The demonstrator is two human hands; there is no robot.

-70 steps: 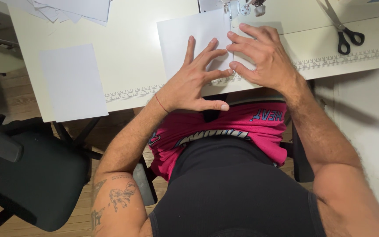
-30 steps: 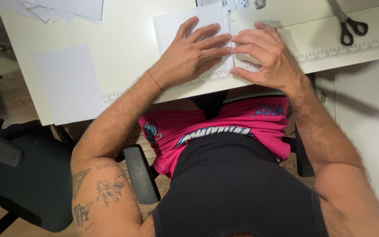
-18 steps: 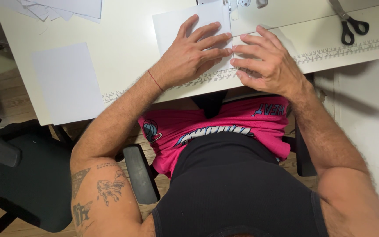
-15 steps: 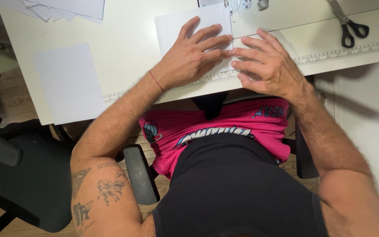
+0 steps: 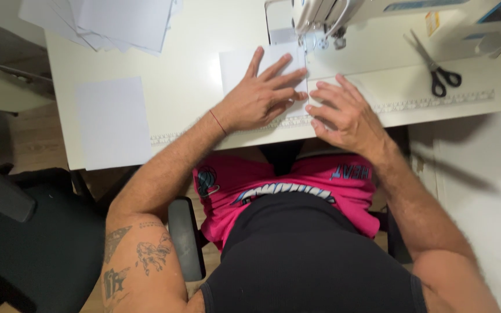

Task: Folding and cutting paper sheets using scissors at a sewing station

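We press a white sheet (image 5: 262,69) flat on the tabletop (image 5: 192,75), its far edge just under the presser foot (image 5: 314,42) of the sewing machine (image 5: 343,11) at twelve o'clock. By our judgement the stitching is barely begun, most of the sheet lying this side of the needle. Our left hand (image 5: 262,95) lies spread on it, the right hand (image 5: 343,113) just beside at three o'clock; neither grip closes on anything. Matte sheets (image 5: 114,122) wait at nine; steel scissors (image 5: 436,64) lie at two.

A sewing workroom: a white sewing machine (image 5: 326,17), scissors (image 5: 436,64) and a tape-edged worktable (image 5: 192,75).
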